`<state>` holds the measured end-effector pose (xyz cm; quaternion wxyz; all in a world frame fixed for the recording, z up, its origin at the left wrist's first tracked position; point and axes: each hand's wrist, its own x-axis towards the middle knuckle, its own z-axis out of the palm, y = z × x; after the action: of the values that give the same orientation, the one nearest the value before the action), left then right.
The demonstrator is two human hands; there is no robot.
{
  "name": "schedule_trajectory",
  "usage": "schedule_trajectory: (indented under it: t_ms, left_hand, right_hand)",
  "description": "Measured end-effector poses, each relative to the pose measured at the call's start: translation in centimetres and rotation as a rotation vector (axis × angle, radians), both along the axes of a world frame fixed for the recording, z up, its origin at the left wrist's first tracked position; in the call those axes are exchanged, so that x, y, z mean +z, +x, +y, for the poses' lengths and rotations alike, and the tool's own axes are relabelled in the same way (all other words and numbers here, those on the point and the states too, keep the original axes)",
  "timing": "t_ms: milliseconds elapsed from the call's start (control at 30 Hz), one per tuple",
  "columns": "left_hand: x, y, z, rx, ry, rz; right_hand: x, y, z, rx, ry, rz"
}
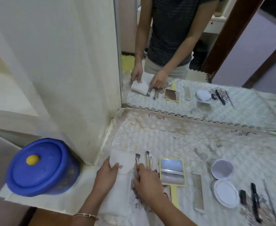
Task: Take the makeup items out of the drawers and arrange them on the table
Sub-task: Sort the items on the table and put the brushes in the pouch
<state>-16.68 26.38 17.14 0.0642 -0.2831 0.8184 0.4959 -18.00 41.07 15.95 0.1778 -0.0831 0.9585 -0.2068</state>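
Pinching a brush [137, 160] handle, the right hand [148, 183] grip is closed; the left hand [107, 174] clasps the white pouch [122, 162].

Soft, dim, even indoor light with a faint greenish cast, and only weak shadows. Wide-angle bending curves the frame's edges. The blue container [42, 167] at lower left is smeared by blur, and the mirror [199, 62] shows no glare.

White brush pouch [123, 167] lying at table's left; three brushes [148, 160] lying beside it, bristles away. Rightward: yellow hand mirror [172, 172], comb [198, 194], open compact [223, 181], black tubes [254, 201], tweezers [270, 201].
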Motion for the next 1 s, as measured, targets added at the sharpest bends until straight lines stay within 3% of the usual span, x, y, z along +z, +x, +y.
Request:
schedule_trajectory:
  t_ms: [133,333,467,567,633,733,867,1000]
  left_hand:
    - [-0.3,-1.0,0.9,-0.048,-0.05,-0.012]
    - [-1.0,-1.4,2.6,-0.128,-0.068,0.032]
    - [-2.0,-1.0,2.5,-0.243,-0.587,0.262]
    - [-1.7,-0.8,3.9,-0.543,-0.67,0.431]
    - [-1.7,-0.6,4.9,-0.767,-0.745,0.383]
    - [-2.3,-0.2,5.2,-0.926,-0.798,0.248]
    - [-2.9,0.5,4.1,-0.98,-0.815,0.194]
    - [-3.1,0.7,4.2,-0.954,-0.822,0.227]
  right_hand:
    - [0.1,0.4,0.5,-0.068,0.003,-0.021]
    - [0.8,0.9,1.8,-0.158,-0.191,-0.059]
    - [0.7,1.0,3.7,-0.196,-0.257,0.105]
    - [0.3,1.1,4.5,-0.207,-0.226,0.112]
    - [0.1,1.3,4.5,-0.215,-0.203,0.073]
    - [-0.2,1.3,4.0,-0.203,-0.161,0.05]
    - [-0.3,1.5,3.5,-0.135,-0.125,0.024]
    - [-0.2,2.2,4.0,-0.199,-0.252,0.018]
